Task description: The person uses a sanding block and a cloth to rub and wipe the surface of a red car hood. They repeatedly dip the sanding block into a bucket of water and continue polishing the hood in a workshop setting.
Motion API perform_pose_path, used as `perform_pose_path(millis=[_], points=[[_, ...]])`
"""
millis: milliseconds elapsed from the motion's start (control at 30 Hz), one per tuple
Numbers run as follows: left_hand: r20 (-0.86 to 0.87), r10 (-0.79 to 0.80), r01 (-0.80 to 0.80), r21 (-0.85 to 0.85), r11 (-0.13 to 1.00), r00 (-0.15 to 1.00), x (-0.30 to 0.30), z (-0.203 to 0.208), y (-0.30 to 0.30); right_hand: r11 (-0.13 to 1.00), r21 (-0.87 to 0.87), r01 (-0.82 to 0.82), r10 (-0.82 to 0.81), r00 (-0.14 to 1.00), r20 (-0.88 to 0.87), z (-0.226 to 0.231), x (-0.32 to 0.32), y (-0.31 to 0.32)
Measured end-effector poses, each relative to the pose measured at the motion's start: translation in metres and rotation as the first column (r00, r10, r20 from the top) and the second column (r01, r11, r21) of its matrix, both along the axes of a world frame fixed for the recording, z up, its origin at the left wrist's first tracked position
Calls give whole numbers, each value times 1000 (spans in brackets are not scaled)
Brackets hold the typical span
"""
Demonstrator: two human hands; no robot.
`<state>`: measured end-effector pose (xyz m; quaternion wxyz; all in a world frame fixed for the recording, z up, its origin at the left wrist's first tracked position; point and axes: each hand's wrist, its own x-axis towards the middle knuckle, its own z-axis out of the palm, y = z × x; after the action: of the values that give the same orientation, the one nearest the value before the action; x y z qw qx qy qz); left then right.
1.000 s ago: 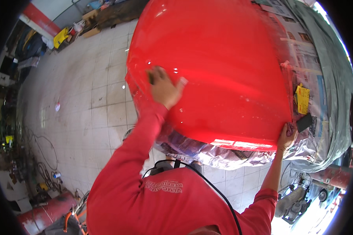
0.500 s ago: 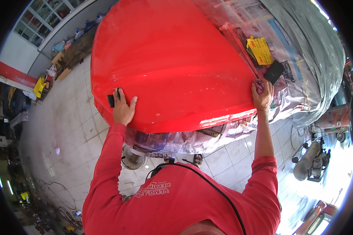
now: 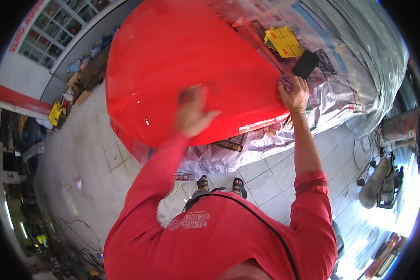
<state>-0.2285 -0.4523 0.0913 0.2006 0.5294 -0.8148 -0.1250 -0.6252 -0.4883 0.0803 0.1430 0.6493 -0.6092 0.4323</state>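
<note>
Person in a red long-sleeved shirt stood at a glossy red panel (image 3: 172, 70), leaning over it. Left hand (image 3: 193, 112) lay flat on the panel surface, blurred; something dark showed at the fingertips, kind not discernible. Right hand (image 3: 294, 93) sat at the panel's right edge, closed on a small pinkish cloth (image 3: 286, 84). Masking newspaper (image 3: 228, 154) and clear plastic sheeting (image 3: 368, 60) covered the body around the panel. A yellow sheet (image 3: 283, 41) and a black block (image 3: 305, 64) lay on the masking just above the right hand. Tiled floor (image 3: 93, 158) below; a compressor (image 3: 377, 184) stood at right.
</note>
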Motion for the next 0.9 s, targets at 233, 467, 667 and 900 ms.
perform_pose_path(millis=[233,467,667,900], points=[[384,434,-375,-223,900,815,98,-51,39,999,-39,19,-18,999,27,6,7,-1],[245,-211,277,-281,919,946,-218,8,-10,998,-19,-57,59,994,93,5,2,-12],[70,56,-47,-123,991,996,17,-14,55,999,-37,6,-3,998,62,5,-2,-3],[221,304,-242,-266,933,927,-17,-46,84,999,-32,17,-16,999,33,1,3,-9]])
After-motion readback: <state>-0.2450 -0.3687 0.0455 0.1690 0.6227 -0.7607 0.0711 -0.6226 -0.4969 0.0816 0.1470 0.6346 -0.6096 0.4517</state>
